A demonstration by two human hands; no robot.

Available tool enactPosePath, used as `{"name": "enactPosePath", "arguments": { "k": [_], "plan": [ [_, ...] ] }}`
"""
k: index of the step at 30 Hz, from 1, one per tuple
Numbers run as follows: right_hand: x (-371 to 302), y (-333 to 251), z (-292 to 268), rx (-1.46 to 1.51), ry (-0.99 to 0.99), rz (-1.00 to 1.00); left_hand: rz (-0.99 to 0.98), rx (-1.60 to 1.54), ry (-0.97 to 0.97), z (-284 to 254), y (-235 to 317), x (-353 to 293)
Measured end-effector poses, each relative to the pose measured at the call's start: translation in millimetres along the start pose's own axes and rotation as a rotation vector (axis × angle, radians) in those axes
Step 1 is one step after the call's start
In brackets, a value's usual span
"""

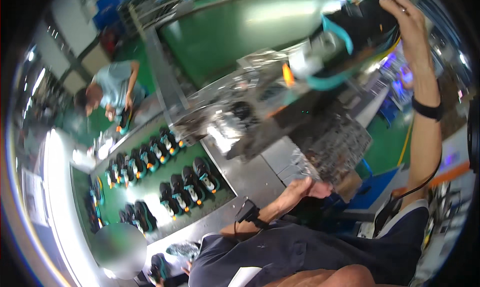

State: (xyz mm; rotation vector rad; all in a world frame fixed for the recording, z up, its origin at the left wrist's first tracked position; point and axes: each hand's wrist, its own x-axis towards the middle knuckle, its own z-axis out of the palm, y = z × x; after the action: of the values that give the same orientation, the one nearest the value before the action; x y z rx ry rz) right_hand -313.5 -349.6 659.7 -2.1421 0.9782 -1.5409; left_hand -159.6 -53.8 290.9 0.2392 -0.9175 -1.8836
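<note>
At the upper right, my raised right hand (pixel 412 29) is closed round the end of a black and teal shoe (pixel 367 24). The shoe is tilted and smeared by motion, with a pale patch and an orange tab near its far end. Lower down in the middle, my left hand (pixel 312 188) is beside a grey, mottled metal block (pixel 340 149). Its fingers are blurred and partly hidden, so their grip cannot be made out. Shiny crinkled material lies close to that hand, too blurred to name.
Several black and teal shoes (pixel 192 184) stand in rows on a green conveyor belt (pixel 137 189) at the left. Another green belt (pixel 240 29) runs across the top. A co-worker (pixel 112 87) handles a shoe at the far left. Another person (pixel 120 249) is at the lower left.
</note>
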Motion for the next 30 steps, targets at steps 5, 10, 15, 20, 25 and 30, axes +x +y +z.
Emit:
{"name": "enactPosePath", "arguments": {
  "k": [5, 10, 15, 20, 25, 30],
  "plan": [
    [-186.9, -83.3, -94.6, -0.007, -0.118, 0.164, -0.123, -0.462, -0.310, 90.3, 5.4, 81.6],
    [-331.3, -54.6, -178.5, -0.067, 0.144, 0.398, -0.362, -0.347, -0.320, 176.3, -48.2, 95.9],
    [-503.5, -56.6, -250.9, 0.139, 0.523, 0.515, -0.474, -0.306, -0.310, 221.3, -153.0, 124.9],
    [-626.4, -95.9, -294.4, -0.154, 0.802, 0.566, -0.359, 0.175, -0.372, 323.2, -250.0, 117.8],
    [-741.8, -132.3, -346.5, -0.300, 1.295, 0.798, -0.462, 0.432, -0.611, 401.2, -359.0, 83.8],
    [-840.8, -165.1, -397.1, -0.484, 1.544, 0.805, -0.776, 0.487, -0.725, 458.3, -486.0, 106.5]
  ]
}}
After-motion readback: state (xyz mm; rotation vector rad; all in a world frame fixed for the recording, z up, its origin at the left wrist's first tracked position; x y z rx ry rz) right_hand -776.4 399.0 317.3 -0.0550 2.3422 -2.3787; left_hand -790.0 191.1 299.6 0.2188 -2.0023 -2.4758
